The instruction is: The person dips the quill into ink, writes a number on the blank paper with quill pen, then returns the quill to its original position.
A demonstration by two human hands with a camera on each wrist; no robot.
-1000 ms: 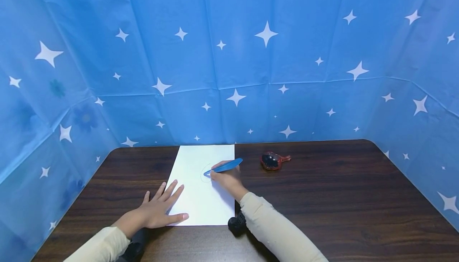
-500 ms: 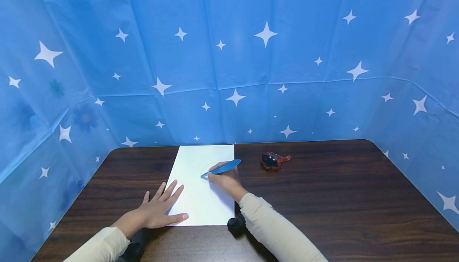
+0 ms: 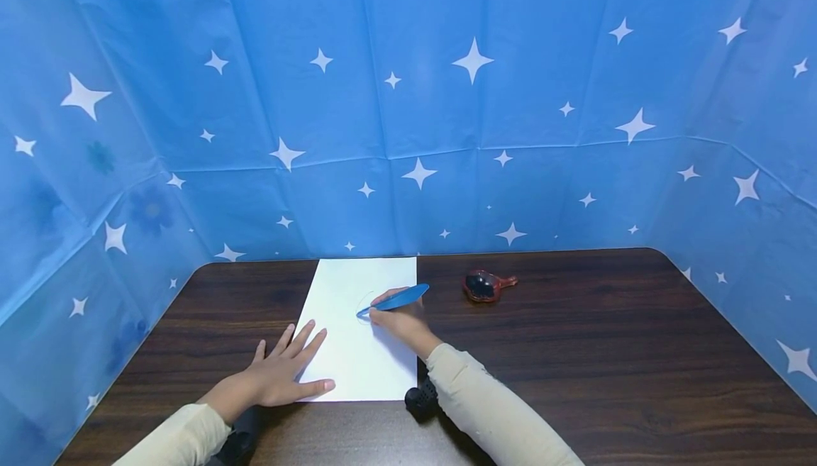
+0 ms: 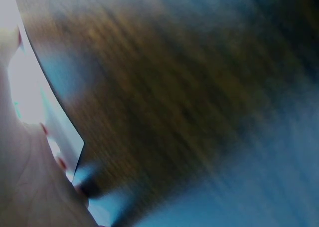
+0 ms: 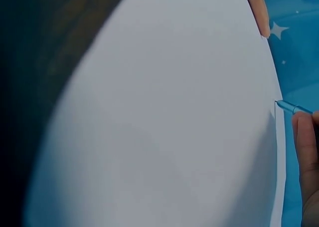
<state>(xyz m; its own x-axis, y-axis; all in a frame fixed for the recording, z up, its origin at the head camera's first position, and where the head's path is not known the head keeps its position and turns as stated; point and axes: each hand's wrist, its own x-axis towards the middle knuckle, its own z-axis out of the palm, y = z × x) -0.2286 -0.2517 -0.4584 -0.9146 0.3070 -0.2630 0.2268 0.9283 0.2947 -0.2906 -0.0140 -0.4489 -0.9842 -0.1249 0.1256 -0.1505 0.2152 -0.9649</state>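
Observation:
A white sheet of paper (image 3: 357,374) lies on the dark wooden table, with a faint round line drawn on it. My right hand (image 3: 407,323) pinches a blue pen (image 3: 405,297) with a broad feather-shaped end, slanting up to the right. In the right wrist view the pen's tip (image 5: 280,103) meets the sheet, and the thumb (image 5: 305,142) shows beside its barrel. My left hand (image 3: 279,374), fingers spread, rests across the paper's lower left edge. Part of the left palm (image 4: 30,172) fills the left side of the left wrist view.
Right of the sheet, a small red-rimmed object (image 3: 483,286) with a dark glossy middle and a short red tail lies on the table (image 3: 606,352). A blue curtain (image 3: 408,111) with white stars stands behind and at both sides. Black devices (image 3: 421,399) sit under the wrists.
My right hand and the pen have shifted slightly left, the tip moving down and left along the round line. The left hand and paper have stayed in place.

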